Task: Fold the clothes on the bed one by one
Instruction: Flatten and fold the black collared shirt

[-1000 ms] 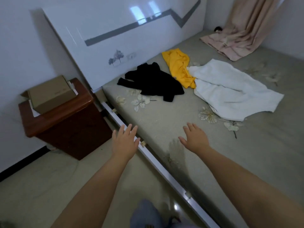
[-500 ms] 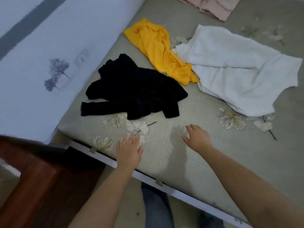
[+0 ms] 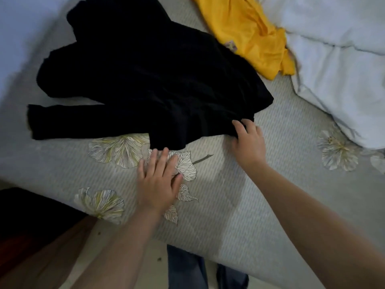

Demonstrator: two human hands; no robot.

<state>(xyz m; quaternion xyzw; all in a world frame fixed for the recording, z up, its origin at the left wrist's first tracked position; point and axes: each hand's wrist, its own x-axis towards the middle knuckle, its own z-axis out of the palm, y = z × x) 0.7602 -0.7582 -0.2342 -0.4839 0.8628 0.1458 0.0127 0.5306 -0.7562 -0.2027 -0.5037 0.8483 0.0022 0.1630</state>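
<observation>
Black garment (image 3: 150, 80), crumpled on the bed (image 3: 239, 205), was gripped at its near edge by the right hand (image 3: 248, 140); the flat left hand (image 3: 158, 182), previously farther back, was seen just short of it.

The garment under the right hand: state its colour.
Black; the black garment shows clearly in the head view, right hand on its near edge.

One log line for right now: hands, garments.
left hand: open, flat on bed | right hand: grips black garment edge | yellow garment, white garment: unfolded
</observation>
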